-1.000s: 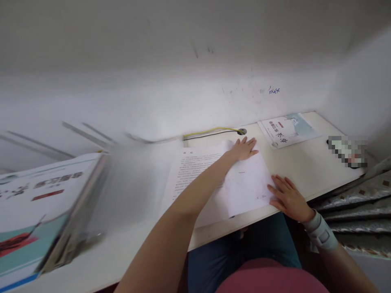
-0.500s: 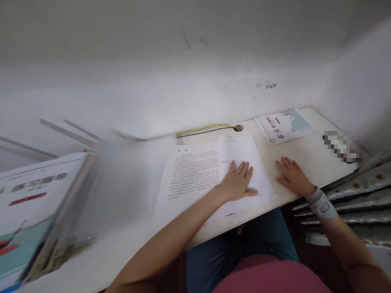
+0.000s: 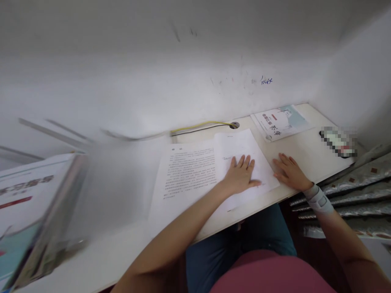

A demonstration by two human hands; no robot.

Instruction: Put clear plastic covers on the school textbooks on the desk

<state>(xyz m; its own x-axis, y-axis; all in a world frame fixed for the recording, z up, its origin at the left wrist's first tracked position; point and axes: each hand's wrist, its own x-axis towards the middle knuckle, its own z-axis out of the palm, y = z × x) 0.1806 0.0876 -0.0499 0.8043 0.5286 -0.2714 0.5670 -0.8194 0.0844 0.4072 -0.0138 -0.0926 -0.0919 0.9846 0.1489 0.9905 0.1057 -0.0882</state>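
Printed paper sheets (image 3: 189, 173) lie spread on a white desk (image 3: 305, 152). My left hand (image 3: 241, 175) lies flat with fingers stretched out on the right-hand sheet (image 3: 241, 146), which is mostly blank. My right hand (image 3: 288, 173) rests palm down on the desk, its fingers touching that sheet's right edge. A grey band (image 3: 319, 199) wraps my right wrist. Neither hand holds anything.
A thin booklet (image 3: 281, 122) lies at the back right by the wall. A yellow cable (image 3: 198, 126) runs to a grommet hole (image 3: 234, 125). A thick stack of books (image 3: 30, 211) stands at the left. A blurred-out object (image 3: 337, 140) sits at the far right. Patterned fabric (image 3: 360, 191) lies beside the desk.
My left hand slid from the sheet's far edge toward me and now lies flat mid-sheet. My right hand shifted from the front edge to the sheet's right side.
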